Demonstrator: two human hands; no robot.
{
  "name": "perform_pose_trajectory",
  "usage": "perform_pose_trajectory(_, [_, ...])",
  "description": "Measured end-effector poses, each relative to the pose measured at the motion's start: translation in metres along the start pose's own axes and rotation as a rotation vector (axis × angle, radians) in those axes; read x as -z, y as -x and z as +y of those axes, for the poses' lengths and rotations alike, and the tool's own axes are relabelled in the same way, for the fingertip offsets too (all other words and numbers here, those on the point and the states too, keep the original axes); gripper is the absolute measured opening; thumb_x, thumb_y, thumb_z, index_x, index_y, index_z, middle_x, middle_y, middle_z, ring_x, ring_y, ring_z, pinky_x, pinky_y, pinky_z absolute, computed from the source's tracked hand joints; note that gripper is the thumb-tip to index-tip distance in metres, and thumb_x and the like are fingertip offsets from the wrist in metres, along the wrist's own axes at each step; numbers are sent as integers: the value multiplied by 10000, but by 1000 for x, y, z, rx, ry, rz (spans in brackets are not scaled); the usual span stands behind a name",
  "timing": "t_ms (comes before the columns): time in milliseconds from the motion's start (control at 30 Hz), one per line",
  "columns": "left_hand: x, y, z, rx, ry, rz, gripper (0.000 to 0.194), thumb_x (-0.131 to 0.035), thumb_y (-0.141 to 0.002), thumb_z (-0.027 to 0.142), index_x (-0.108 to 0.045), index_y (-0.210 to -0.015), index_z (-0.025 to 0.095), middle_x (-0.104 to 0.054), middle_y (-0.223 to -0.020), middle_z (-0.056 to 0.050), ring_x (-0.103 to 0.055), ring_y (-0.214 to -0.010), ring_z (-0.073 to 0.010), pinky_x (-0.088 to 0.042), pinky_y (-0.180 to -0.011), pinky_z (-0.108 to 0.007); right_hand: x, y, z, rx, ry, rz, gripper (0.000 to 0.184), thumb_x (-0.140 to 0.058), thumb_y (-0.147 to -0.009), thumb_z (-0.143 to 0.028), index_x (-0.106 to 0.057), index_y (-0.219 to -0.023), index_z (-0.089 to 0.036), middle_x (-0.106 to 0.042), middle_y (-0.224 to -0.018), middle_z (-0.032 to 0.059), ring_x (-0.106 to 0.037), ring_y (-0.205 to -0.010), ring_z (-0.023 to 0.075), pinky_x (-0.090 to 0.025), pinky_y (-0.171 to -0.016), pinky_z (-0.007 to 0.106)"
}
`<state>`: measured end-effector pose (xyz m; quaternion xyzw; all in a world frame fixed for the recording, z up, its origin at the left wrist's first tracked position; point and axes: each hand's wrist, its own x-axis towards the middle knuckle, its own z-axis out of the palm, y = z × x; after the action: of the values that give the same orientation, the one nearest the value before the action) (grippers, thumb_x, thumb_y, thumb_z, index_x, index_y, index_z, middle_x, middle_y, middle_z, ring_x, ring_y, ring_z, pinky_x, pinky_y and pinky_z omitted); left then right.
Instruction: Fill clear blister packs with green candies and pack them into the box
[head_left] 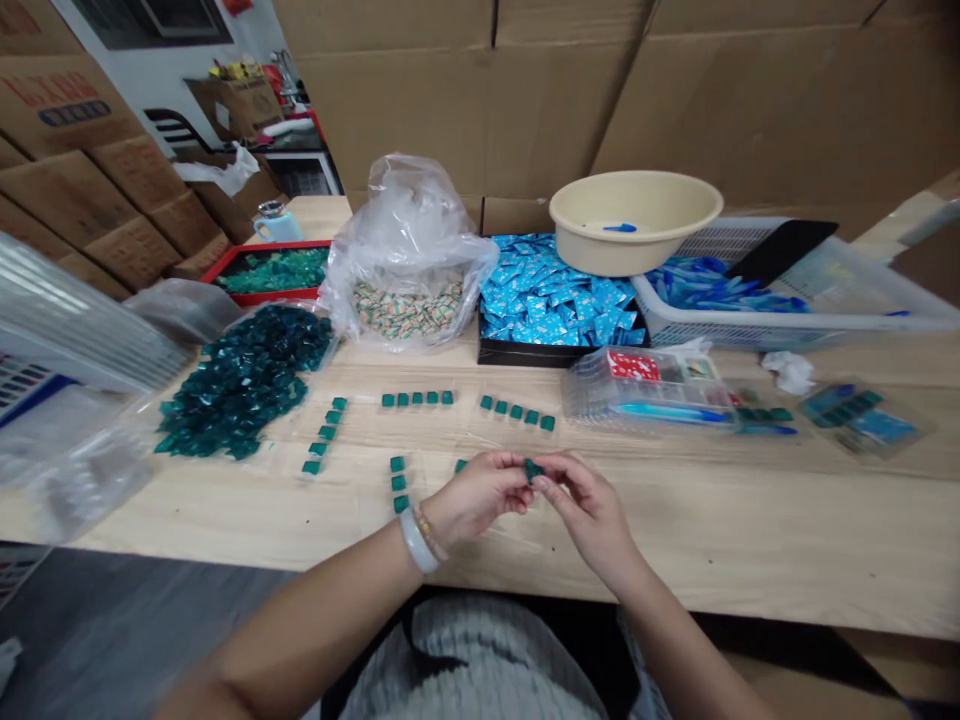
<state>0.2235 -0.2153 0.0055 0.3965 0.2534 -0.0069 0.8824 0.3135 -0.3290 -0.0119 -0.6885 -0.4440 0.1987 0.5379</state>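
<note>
My left hand (480, 490) and my right hand (589, 505) meet above the front of the table. A small dark-green square piece (532, 470) is pinched between their fingertips. Around them, similar green squares lie in short rows on clear plastic: one upright row (398, 483) beside my left wrist, a slanting row (326, 433) farther left, and two rows beyond my hands, one left (417, 398) and one right (517, 411). Part of another green square (460, 466) shows behind my left hand, which hides whatever else is there.
A heap of green squares (247, 375) lies at left. Behind are a red tray (259, 296), a plastic bag of small packets (409, 300), a black box of blue sachets (559, 300), a cream basin (637, 225) and a white basket (825, 325). Clear divided trays (649, 395) stand at right.
</note>
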Motion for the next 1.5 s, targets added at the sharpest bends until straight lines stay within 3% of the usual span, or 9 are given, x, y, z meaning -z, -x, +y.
perform_pose_trajectory(200, [-1, -13, -9, 22, -160, -98, 224, -607, -657, 311, -579, -734, 103, -492, -574, 16, -434, -476, -46, -335, -511, -198, 17, 4, 7, -45, 94, -9, 166, -504, -773, -306, -562, -872, -185, -544, -734, 26, -526, -675, 140, -436, -605, 265])
perform_pose_trajectory(267, [9, -13, -9, -86, -445, -27, 238, -521, -730, 325, -592, -800, 110, -543, -650, -19, -484, -551, -85, -385, -577, -240, 19, 7, 13, -65, 203, -3, 151, -489, -780, -308, -555, -824, -179, -535, -693, 20, -516, -635, 139, -428, -583, 263])
perform_pose_trajectory(367, [31, -11, -10, -394, -1063, 146, 244, -494, -761, 273, -592, -954, 159, -586, -898, -64, -510, -840, -168, -376, -792, -324, 16, 10, 24, -65, 459, -102, 99, -472, -781, -242, -546, -783, -176, -519, -693, 27, -504, -631, 145, -418, -584, 264])
perform_pose_trajectory(500, [54, -14, -19, -536, -1529, 146, 170, -537, -748, 251, -618, -888, 201, -579, -947, -41, -456, -964, -190, -317, -883, -348, 4, 3, 35, -80, 703, -309, 102, -445, -757, -120, -533, -739, -168, -528, -761, 54, -517, -719, 165, -414, -649, 267])
perform_pose_trajectory(700, [59, -17, -27, -566, -1582, 136, 129, -527, -762, 254, -613, -844, 205, -582, -916, -20, -464, -931, -173, -321, -857, -331, -4, -10, 39, -116, 793, -436, 96, -465, -727, -99, -529, -698, -164, -538, -751, 55, -521, -748, 174, -395, -681, 271])
perform_pose_trajectory(933, [48, -13, -26, -643, -1631, 153, 195, -496, -778, 288, -596, -926, 210, -569, -944, -37, -452, -939, -179, -303, -850, -343, 2, 0, 52, -105, 579, -353, 92, -541, -683, -148, -544, -772, -171, -512, -727, 23, -494, -682, 153, -397, -627, 261])
perform_pose_trajectory(1200, [40, -43, -23, -346, -1440, 156, 161, -484, -728, 191, -633, -665, 182, -633, -693, -6, -546, -729, -148, -312, -810, -337, -4, 8, 51, -75, 594, -287, 107, -486, -721, -147, -566, -783, -181, -516, -759, 36, -506, -716, 161, -410, -660, 279])
perform_pose_trajectory(1400, [36, -27, -18, -477, -1335, 298, 231, -394, -795, 230, -610, -753, 159, -625, -786, -48, -535, -795, -167, -330, -809, -329, 6, 13, 44, -81, 604, -201, 283, -524, -719, -249, -534, -989, -165, -524, -760, 42, -516, -655, 168, -436, -622, 306])
perform_pose_trajectory(1500, [35, -12, -10, -496, -1093, 89, 269, -398, -804, 299, -617, -772, 147, -607, -734, -35, -531, -716, -140, -388, -679, -247, 5, 4, 25, -40, 555, -110, 437, -522, -722, -286, -438, -1136, -176, -518, -779, 43, -499, -636, 161, -440, -612, 317])
